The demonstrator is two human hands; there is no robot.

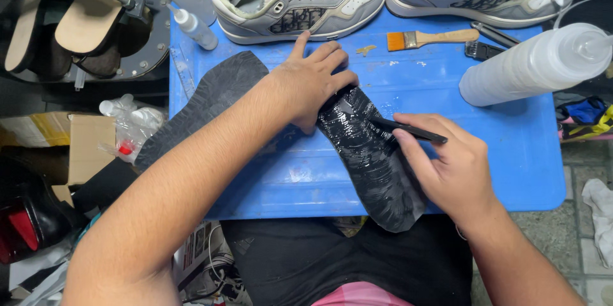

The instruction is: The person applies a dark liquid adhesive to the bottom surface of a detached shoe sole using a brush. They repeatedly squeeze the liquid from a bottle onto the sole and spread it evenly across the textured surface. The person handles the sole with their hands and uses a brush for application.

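Two soles (373, 159); two sneakers (300, 0); one brush (428, 40).

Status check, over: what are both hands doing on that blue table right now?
Left hand flat on the black sole, pinning it. Right hand grips a thin black tool, tip on the sole. Nothing in the way.

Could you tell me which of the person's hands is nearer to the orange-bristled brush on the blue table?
Left. The left hand presses a black sole just below-left of the brush; the right hand, holding a thin black tool, is lower, farther away.
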